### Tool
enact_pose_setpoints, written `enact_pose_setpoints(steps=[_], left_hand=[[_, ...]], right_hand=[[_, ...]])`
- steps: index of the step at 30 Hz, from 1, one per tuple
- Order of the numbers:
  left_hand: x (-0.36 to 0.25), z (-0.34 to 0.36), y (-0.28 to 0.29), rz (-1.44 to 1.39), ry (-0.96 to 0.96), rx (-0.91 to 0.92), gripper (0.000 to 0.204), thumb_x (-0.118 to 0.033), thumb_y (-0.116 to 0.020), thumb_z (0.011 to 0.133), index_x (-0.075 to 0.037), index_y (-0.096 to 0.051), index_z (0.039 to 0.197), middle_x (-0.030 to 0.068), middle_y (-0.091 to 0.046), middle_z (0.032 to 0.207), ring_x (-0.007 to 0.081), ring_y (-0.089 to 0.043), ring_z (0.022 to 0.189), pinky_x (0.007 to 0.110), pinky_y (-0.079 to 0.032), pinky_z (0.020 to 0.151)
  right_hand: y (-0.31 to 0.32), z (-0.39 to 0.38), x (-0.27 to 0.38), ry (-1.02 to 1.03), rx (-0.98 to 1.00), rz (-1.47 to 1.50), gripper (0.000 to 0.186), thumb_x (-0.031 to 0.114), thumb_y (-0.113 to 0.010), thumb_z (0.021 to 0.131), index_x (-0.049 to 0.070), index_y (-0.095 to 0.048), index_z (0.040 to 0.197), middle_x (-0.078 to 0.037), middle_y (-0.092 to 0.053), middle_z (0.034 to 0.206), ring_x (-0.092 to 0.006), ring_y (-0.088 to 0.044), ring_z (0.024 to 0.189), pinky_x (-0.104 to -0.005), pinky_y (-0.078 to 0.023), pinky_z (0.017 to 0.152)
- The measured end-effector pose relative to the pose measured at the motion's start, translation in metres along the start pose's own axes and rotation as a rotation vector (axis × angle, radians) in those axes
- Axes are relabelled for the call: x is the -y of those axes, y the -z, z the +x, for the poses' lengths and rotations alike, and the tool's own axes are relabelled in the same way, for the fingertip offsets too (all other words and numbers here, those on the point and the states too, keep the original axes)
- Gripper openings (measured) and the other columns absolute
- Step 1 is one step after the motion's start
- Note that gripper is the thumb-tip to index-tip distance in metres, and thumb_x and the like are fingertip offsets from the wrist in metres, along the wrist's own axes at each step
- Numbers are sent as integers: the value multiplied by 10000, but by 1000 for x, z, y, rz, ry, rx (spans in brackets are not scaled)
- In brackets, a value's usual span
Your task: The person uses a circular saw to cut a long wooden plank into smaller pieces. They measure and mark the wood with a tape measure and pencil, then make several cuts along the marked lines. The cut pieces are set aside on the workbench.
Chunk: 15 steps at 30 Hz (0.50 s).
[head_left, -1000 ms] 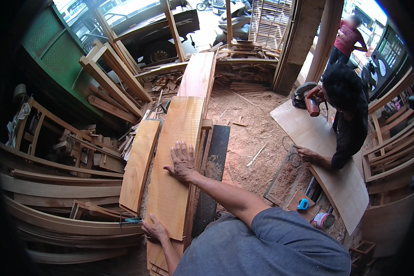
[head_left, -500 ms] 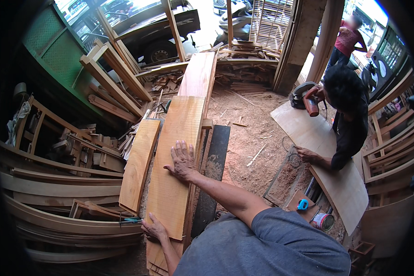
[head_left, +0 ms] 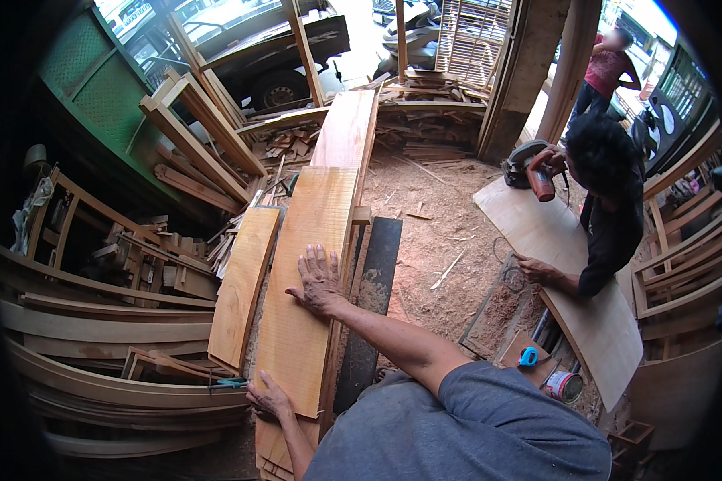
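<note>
A long sawn wooden board (head_left: pixel 317 208) lies on a stack of boards that runs away from me. My right hand (head_left: pixel 321 284) rests flat on its upper face, fingers spread and the thumb out to the left. At the near left corner my left hand (head_left: pixel 271 397) grips the board's edge, thumb toward the top; some of its fingers are partly hidden. Under the far end, another board (head_left: pixel 341 132) shows beyond it. A shorter board (head_left: pixel 241 297) lies alongside on the left, with a green-handled tool (head_left: pixel 229 384) near its lower end.
On the right a co-worker holds a red circular saw (head_left: pixel 542 180) on a curved plywood sheet (head_left: pixel 529 216). A blue tape measure (head_left: pixel 528 357) and a tin can (head_left: pixel 565 386) lie near my right side. Curved timber pieces (head_left: pixel 120 325) are stacked left; sawdust covers the floor (head_left: pixel 433 208).
The co-worker and the saw have shifted very slightly. My hands and the board under them stay in the same place.
</note>
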State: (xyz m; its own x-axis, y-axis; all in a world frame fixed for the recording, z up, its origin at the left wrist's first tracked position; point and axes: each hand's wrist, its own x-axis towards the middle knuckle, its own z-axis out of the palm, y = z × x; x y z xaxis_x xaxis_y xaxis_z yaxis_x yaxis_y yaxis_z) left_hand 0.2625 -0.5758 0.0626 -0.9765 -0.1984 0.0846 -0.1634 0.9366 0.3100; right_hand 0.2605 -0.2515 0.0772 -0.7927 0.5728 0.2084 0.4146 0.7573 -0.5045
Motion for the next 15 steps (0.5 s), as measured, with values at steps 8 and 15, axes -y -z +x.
enact_pose_setpoints(steps=[8,15], left_hand=[[1,0,-2,26,-10,-25,657,-652,-558,1027,-65,-627,1314,220,-614,1268,415,-574,1232,594,-398,1045],[-1,-1,-2,27,-10,-43,630,-632,-578,1031,-62,-640,1293,228,-620,1255,419,-574,1223,598,-397,1040]], right_hand=[[0,0,0,5,11,29,979,697,-624,947,-17,-436,1590,-295,-254,1717,-473,-116,1630,-651,-6,1295],[0,1,0,-5,28,2,981,702,-624,947,-12,-435,1594,-290,-245,1722,-471,-109,1632,-651,-4,1295]])
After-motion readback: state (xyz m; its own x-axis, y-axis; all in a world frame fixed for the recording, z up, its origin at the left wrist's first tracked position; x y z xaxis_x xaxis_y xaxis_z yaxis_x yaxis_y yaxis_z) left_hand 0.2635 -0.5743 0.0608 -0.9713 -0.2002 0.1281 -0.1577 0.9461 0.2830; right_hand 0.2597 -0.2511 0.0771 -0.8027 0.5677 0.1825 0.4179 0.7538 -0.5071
